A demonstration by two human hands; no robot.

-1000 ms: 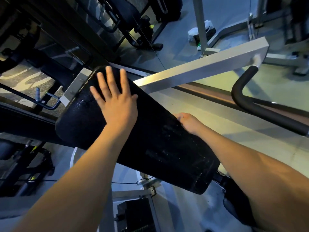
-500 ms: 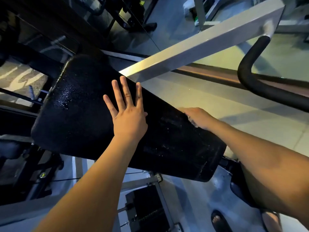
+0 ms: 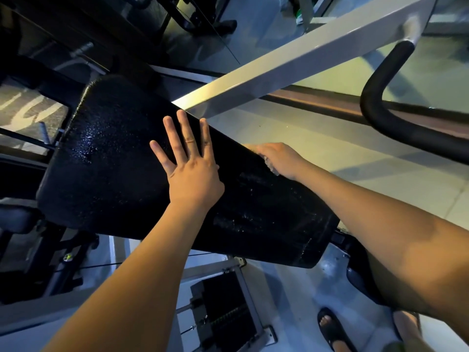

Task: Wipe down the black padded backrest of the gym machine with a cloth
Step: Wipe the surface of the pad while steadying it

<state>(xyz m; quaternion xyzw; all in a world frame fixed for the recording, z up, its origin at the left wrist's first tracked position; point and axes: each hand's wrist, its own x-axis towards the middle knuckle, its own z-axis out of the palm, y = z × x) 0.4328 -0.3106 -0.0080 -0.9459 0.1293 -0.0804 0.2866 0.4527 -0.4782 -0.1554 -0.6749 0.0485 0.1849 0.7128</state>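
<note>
Head view: the black padded backrest (image 3: 121,174) is lying across mid-frame, slanting from upper left down to lower right. Its textured surface is glistening with droplets toward the upper left and showing faint streaks toward the lower right.

Cloth (image 3: 269,165): only a pale scrap is showing, bunched under the right hand (image 3: 279,157) at the pad's far edge. The right hand is curling over that edge and gripping the cloth; its fingertips are hidden.

The left hand (image 3: 193,171) is pressing flat on the middle of the pad, fingers straight and spread wide, holding nothing.

Surroundings:
- A grey steel beam (image 3: 304,59) is running out from behind the pad's upper edge.
- A black curved handle (image 3: 375,110) is hanging to the right, well apart from both hands.
- A weight stack (image 3: 228,311) is sitting below the pad.
- A sandalled foot (image 3: 332,329) is standing on the floor (image 3: 291,288).

Judgement: wiping is under way, and the wet upper-left part is probably left to do.

Risks:
- The bare left palm, bracing on damp vinyl, could skid or smear wiped areas.
- The cloth, held at the very edge, could slip off and drop to the floor.
- A long stroke toward the upper end could bring the knuckles against the beam.
</note>
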